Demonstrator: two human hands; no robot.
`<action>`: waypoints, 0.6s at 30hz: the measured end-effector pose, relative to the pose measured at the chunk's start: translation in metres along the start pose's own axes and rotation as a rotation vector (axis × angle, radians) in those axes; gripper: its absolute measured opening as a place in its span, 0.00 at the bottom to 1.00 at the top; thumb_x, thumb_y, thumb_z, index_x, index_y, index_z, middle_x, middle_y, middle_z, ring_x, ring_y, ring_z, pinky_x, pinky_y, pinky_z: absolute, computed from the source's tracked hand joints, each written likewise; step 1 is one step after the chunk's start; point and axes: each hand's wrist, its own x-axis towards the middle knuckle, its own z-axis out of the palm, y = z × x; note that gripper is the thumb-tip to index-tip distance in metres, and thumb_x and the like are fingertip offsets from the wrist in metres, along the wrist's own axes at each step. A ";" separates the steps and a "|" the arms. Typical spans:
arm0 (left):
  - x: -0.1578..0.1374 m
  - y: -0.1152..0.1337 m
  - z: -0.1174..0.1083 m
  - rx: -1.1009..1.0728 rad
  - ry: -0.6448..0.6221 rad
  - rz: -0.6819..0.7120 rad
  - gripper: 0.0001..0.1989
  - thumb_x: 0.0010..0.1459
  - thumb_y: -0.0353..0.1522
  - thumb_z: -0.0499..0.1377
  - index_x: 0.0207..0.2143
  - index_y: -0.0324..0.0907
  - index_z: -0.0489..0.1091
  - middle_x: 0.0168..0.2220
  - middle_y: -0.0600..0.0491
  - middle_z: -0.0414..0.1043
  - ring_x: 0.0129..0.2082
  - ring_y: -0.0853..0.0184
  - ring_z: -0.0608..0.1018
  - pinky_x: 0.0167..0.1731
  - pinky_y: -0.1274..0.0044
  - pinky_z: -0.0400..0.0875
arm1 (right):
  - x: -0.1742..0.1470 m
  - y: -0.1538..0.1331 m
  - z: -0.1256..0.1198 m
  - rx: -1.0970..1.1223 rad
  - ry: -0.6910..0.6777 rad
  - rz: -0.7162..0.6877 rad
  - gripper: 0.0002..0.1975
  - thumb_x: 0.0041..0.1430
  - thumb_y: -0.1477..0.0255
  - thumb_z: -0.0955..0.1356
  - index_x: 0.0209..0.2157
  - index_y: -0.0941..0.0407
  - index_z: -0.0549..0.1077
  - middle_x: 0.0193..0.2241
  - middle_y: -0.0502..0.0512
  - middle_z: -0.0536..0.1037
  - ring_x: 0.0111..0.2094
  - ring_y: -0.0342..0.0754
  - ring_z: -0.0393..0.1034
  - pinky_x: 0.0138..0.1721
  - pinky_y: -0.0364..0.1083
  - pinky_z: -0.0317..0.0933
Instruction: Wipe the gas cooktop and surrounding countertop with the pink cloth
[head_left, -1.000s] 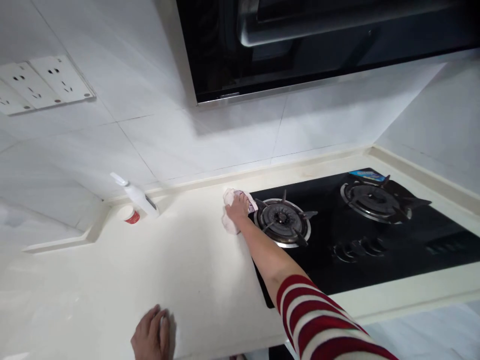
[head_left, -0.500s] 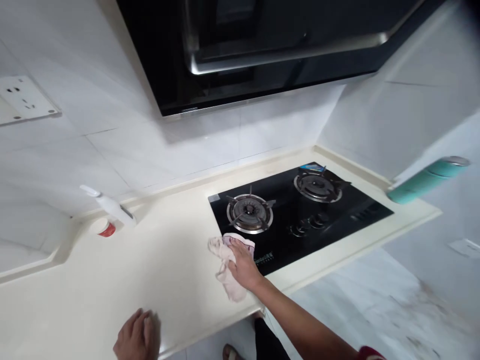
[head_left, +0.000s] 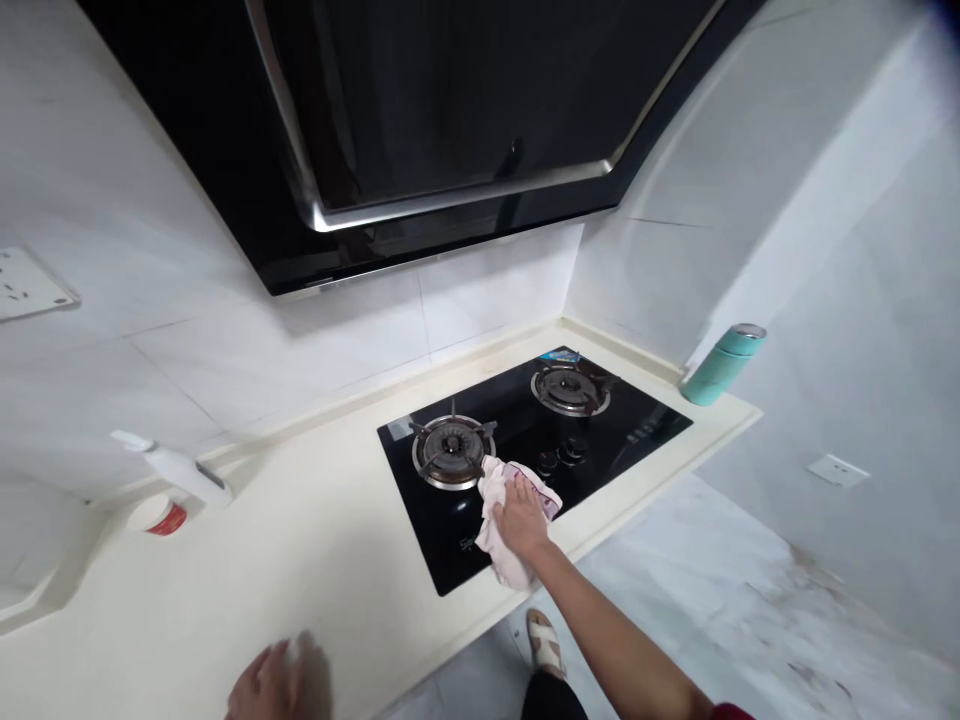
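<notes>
My right hand (head_left: 521, 518) presses a pale pink cloth (head_left: 499, 550) with a purple-edged part onto the front of the black glass gas stove (head_left: 420, 528). The cloth is bunched beneath and around the fingers, and its lower end hangs over onto the pale counter strip. Just behind the cloth is the left burner (head_left: 453, 450); the stove's knobs (head_left: 561, 456) lie to its right. At the bottom edge my left hand (head_left: 264, 685) rests on the counter (head_left: 322, 560), its fingers curled in with nothing visible in them. Part of that hand is cut off by the frame.
A black range hood (head_left: 450, 240) overhangs the stove. By the back wall at left stand a white spray bottle (head_left: 180, 468) and a red-and-white tub (head_left: 159, 514). A teal flask (head_left: 724, 365) stands at the counter's right end, beyond the right burner (head_left: 571, 388).
My right hand has slid the cloth rightward across the stove's front, uncovering its left front corner. The view has shifted. My left hand stays on the counter.
</notes>
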 end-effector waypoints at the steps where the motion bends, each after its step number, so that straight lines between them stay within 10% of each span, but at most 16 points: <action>1: -0.001 0.023 0.007 -0.037 0.011 0.076 0.22 0.63 0.45 0.47 0.51 0.48 0.73 0.55 0.43 0.71 0.55 0.50 0.72 0.49 0.51 0.68 | 0.010 -0.005 -0.001 0.002 -0.012 -0.003 0.34 0.63 0.67 0.59 0.65 0.71 0.58 0.67 0.75 0.56 0.70 0.61 0.46 0.67 0.57 0.42; 9: -0.005 0.207 0.082 -0.179 -0.020 0.420 0.20 0.65 0.39 0.50 0.54 0.45 0.72 0.60 0.42 0.66 0.60 0.52 0.68 0.54 0.56 0.68 | 0.107 0.002 -0.035 -0.009 -0.061 -0.028 0.29 0.61 0.76 0.58 0.63 0.70 0.61 0.63 0.75 0.63 0.66 0.60 0.54 0.63 0.56 0.48; 18: -0.008 0.215 0.096 -0.031 -0.009 0.438 0.21 0.66 0.40 0.48 0.55 0.45 0.71 0.61 0.44 0.67 0.61 0.57 0.69 0.56 0.61 0.65 | 0.194 0.040 -0.054 -0.031 -0.082 -0.178 0.24 0.65 0.71 0.60 0.61 0.58 0.64 0.58 0.65 0.68 0.59 0.55 0.60 0.59 0.52 0.52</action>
